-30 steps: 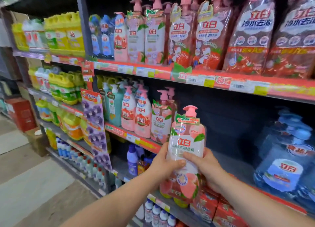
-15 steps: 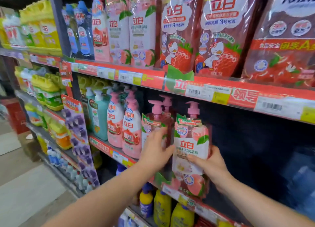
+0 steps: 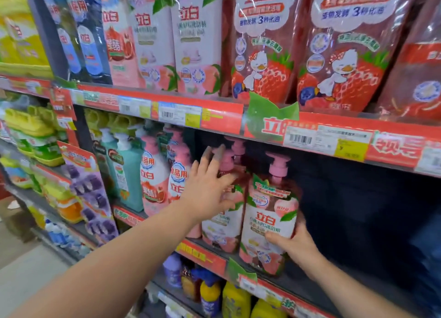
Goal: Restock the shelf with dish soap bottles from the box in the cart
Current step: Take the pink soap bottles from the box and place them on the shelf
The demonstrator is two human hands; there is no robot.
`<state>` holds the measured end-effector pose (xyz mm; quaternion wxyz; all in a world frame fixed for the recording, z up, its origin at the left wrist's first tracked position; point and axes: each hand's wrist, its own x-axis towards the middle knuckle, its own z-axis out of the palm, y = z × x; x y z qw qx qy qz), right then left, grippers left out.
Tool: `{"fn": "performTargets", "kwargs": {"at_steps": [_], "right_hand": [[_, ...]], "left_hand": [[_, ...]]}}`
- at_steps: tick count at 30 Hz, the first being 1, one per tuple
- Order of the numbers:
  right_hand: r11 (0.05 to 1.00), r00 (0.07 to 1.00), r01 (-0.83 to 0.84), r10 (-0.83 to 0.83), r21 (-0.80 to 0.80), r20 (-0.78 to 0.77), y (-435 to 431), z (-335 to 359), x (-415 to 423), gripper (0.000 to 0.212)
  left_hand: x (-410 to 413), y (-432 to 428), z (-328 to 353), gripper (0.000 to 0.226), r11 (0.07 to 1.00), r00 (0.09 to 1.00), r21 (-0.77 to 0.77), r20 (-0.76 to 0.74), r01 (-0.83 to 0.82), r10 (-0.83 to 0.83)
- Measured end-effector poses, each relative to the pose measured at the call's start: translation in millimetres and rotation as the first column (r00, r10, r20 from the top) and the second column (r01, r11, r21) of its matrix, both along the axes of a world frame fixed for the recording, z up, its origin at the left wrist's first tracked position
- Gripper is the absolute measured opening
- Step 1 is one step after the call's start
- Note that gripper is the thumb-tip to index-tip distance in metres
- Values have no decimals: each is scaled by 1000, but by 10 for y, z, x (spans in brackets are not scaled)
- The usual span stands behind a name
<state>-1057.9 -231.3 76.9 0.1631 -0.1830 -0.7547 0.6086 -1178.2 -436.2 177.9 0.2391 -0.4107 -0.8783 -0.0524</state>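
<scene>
Progress: partway | your right hand [image 3: 294, 242] gripped the peach dish soap bottle [image 3: 268, 219], upright on the middle shelf [image 3: 202, 255] | your left hand [image 3: 207, 191], fingers straight, touched the neighbouring bottle [image 3: 220, 227] | shelf space rightward looked unfilled; cart unseen.

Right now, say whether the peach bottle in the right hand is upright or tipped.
Upright: the peach bottle has its pink pump on top, base down; the right hand grips its side.

Pink pump-top dish soap bottle [image 3: 269, 222] stood on dark, red-edged shelf [image 3: 202, 254]
It is set upright near the front edge, white peach-printed label outward, just beside a matching bottle [image 3: 223, 224].
</scene>
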Motion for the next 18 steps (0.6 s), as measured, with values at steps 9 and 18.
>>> {"fn": "performTargets", "kwargs": {"at_steps": [9,18], "right_hand": [[976,993,-61,38,210,113,88,-62,31,94],[979,990,-56,28,195,142,29,-58,36,98]], "left_hand": [[-107,-17,-92,47,965,975,162,-116,204,-187],[-144,-16,-130,48,971,985,164,-42,173,-169]]}}
